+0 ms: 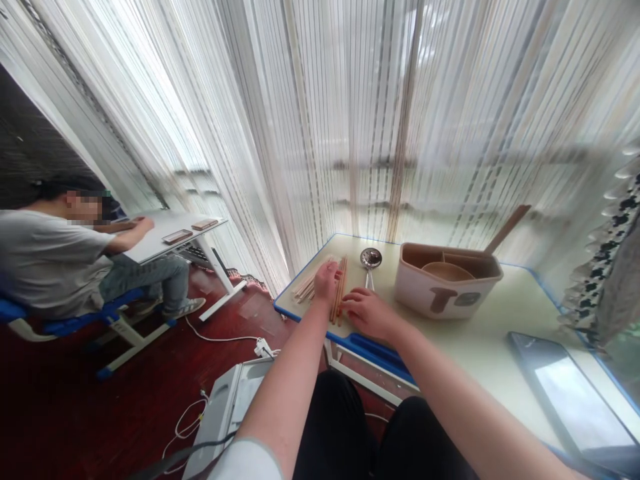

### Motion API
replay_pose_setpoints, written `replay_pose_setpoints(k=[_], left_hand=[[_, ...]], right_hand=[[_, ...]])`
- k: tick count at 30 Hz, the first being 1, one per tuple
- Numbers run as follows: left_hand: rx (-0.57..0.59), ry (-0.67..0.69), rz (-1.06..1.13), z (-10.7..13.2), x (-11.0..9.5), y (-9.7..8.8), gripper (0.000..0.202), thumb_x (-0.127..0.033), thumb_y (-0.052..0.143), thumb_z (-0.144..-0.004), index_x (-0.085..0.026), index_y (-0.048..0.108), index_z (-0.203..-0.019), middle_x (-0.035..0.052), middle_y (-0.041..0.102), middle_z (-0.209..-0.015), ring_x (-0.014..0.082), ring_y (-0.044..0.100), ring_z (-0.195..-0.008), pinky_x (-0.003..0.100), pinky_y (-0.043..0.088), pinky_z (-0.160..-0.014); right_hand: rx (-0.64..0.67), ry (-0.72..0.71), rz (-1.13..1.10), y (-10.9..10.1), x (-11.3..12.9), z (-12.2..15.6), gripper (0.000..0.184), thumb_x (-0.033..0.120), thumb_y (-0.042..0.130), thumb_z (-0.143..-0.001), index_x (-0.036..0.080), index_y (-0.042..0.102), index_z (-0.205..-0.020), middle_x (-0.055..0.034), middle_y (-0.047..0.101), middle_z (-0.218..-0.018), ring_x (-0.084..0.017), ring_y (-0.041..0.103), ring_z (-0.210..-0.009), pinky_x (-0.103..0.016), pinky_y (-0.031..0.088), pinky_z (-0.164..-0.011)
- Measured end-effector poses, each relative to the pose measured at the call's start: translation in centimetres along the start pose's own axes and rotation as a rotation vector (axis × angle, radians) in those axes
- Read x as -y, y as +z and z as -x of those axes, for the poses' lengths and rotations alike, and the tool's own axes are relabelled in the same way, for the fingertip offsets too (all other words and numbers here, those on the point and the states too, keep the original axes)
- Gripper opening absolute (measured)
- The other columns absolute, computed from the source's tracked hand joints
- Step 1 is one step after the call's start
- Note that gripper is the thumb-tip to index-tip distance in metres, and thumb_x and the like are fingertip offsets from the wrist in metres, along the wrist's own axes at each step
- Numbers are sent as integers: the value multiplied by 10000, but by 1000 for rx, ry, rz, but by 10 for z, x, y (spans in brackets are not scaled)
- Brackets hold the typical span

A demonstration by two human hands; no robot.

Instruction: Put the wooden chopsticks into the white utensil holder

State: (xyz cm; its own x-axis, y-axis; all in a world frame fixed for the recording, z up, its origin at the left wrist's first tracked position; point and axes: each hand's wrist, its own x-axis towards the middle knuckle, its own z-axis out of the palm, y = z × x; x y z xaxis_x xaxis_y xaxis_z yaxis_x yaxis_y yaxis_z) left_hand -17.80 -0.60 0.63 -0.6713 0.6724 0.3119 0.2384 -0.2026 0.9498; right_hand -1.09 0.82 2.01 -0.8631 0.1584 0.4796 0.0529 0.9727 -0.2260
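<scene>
The step in hand looks like gathering or straightening slender brown wooden sticks [341, 293], which are lying lengthwise between the two hands. The left hand [327, 280] is curling over their far part, though whether it is pinching any I cannot tell; the right hand [369, 311] is hovering at their near part, fingers loosely spread. The next move seems to be calling for light fingertip control, since such thin, smooth shafts may be rolling easily. Paler straight sticks [304, 289] are fanning out left of the grip; beyond the right hand, a shiny round-bowled metal ladle [371, 258] is resting, and to its right a smooth white-and-brown box-shaped container [413, 287] is standing.
</scene>
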Motion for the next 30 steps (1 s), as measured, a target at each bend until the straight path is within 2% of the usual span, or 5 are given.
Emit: replay_pose_setpoints(k=[4, 10, 15, 25, 30], left_hand=[[-46, 8, 47, 1, 1, -1, 390, -464, 411, -828, -141, 559, -990, 41, 628, -741, 129, 585, -643, 260, 456, -600], [-49, 36, 19, 3, 3, -3, 364, -475, 417, -817, -152, 569, -888, 23, 619, -693, 122, 570, -612, 255, 454, -599], [-58, 13, -16, 4, 3, -4, 375, -475, 402, -816, -154, 594, -831, 28, 620, -684, 128, 567, -606, 262, 457, -598], [140, -28, 56, -3, 19, 3, 315, -379, 434, -815, -143, 634, -871, 63, 658, -788, 138, 598, -664, 255, 463, -591], [151, -38, 51, -5, 25, 3, 321, -375, 430, -836, -130, 636, -869, 75, 661, -795, 150, 620, -727, 275, 490, -666]], right_hand=[[-3, 0, -5, 7, -3, -1, 320, 108, 500, -760, 254, 683, -978, -39, 670, -1013, -202, 533, -985, -368, 401, -897], [-17, -6, 11, 11, -2, 0, 289, 118, 532, -732, 235, 689, -946, -35, 677, -994, -210, 544, -966, -354, 408, -893], [-77, 63, 10, 15, -6, 3, 270, 109, 521, -725, 206, 688, -915, -51, 680, -955, -201, 560, -942, -347, 427, -876], [-49, 24, 22, 16, -2, 4, 237, 103, 543, -685, 236, 700, -802, -33, 657, -1041, -221, 511, -1025, -364, 395, -915], [-9, 29, 11, 15, 1, 3, 193, 53, 499, -664, 200, 621, -687, -44, 647, -897, -211, 493, -971, -348, 389, -887]])
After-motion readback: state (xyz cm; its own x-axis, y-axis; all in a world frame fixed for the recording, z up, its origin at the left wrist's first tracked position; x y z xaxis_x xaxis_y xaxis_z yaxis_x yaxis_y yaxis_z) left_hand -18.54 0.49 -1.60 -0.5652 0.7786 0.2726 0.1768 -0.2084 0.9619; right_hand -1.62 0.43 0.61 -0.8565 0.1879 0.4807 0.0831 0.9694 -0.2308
